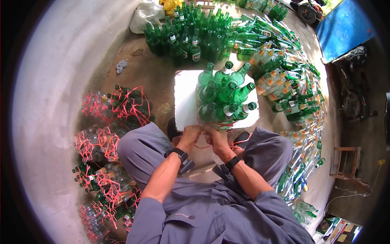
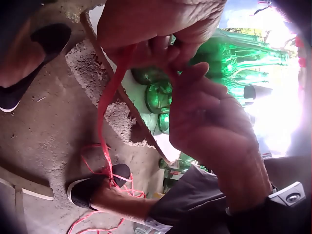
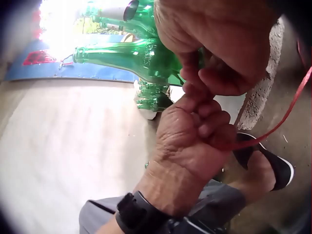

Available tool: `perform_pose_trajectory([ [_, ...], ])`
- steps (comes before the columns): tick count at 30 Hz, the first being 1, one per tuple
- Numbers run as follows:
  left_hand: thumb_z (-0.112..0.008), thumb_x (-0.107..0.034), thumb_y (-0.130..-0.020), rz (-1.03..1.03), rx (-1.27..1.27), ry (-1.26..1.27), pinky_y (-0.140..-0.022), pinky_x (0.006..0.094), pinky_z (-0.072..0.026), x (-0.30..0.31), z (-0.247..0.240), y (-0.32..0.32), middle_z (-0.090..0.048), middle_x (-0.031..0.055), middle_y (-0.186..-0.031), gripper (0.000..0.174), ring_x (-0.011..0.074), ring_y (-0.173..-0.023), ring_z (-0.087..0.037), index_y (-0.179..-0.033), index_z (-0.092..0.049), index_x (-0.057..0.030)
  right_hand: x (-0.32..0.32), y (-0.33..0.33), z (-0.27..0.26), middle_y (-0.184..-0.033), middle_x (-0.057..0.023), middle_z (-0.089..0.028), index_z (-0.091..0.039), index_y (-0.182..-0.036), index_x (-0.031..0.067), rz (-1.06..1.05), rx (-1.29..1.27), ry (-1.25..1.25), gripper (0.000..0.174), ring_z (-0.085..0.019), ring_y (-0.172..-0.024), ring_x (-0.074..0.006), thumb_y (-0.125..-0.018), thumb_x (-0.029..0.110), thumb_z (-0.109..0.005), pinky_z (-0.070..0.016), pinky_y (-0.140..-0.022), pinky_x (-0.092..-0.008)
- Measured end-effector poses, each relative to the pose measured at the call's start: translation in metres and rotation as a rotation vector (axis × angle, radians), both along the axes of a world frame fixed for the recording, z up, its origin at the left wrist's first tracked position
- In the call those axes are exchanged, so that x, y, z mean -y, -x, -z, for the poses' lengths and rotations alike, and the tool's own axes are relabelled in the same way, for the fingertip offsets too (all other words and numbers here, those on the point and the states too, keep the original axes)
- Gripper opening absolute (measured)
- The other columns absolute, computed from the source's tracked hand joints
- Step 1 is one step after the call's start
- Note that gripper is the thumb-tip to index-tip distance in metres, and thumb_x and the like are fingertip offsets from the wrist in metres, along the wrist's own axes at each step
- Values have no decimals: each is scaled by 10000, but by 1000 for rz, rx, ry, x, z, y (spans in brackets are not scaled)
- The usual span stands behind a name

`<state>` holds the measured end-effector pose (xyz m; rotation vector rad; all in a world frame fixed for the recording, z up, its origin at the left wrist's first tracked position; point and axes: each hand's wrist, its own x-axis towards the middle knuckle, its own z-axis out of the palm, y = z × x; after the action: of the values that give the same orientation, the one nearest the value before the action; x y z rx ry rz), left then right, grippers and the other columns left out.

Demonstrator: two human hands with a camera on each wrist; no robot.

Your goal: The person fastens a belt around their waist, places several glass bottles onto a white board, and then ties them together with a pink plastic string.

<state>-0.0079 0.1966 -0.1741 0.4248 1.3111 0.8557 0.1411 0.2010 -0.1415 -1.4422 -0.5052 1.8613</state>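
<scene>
Head view: seated person, both hands close together in front of the knees, at the near edge of a white-topped bench (image 1: 185, 93). Left hand (image 1: 190, 137): fingers curled, clamped on a red tape (image 2: 101, 117). Right hand (image 1: 218, 139): fingers bent and drawn together, tips meeting those of the left; it appears to pinch the same tape, though the overlapping fingers partly hide the contact.

Tape runs from the left hand down to the floor, where loose loops lie over and about one dark shoe (image 2: 100, 190). Other shoe (image 2: 51, 44) on the floor, on the far side of the rough block (image 2: 90, 70) under the bench top.

On the bench, just beyond the hands: nine green bottles (image 1: 225, 95), upright, packed three by three.

Surroundings, head view. Left side: bottle bundles (image 1: 132, 105) wrapped in red tape, in a row along the wall. Beyond the bench: a group of upright green bottles, some labelled, with a white sack (image 1: 146, 18) and a yellow bag (image 1: 170, 6) behind. Right side: long heap of green and clear bottles (image 1: 300, 101), mostly lying. Farther right: wooden frame (image 1: 345, 162) and blue panel (image 1: 345, 28).
</scene>
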Motion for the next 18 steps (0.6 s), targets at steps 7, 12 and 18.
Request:
perform_pose_trajectory([
  [7, -670, -175, -814, 48, -33, 87, -422, 289, -233, -7, -1, 2, -470, -22, -588, 157, 98, -459, -383, -758, -669, -29, 22, -5, 18, -856, -44, -670, -693, -1066, 47, 238, 84, 194, 185, -559, -594, -97, -914, 112, -609, -409, -487, -221],
  [12, -676, -196, -815, 61, -17, 127, -427, 287, -217, -8, -3, 4, -444, -31, -583, 181, 95, -460, -359, -751, -666, -27, 20, -1, 24, -1032, -11, -655, -664, -1166, 92, 215, -67, 5, 282, -572, -752, -99, -887, 72, -628, -444, -592, -222],
  [18, -633, -206, -871, 79, 5, 157, -445, 285, -221, -9, -6, 4, -413, -48, -569, 192, 91, -453, -323, -777, -663, -42, 15, 3, 34, -1024, -22, -655, -659, -1195, 51, 30, -40, -72, 297, -593, -765, -103, -903, 97, -631, -466, -603, -233],
])
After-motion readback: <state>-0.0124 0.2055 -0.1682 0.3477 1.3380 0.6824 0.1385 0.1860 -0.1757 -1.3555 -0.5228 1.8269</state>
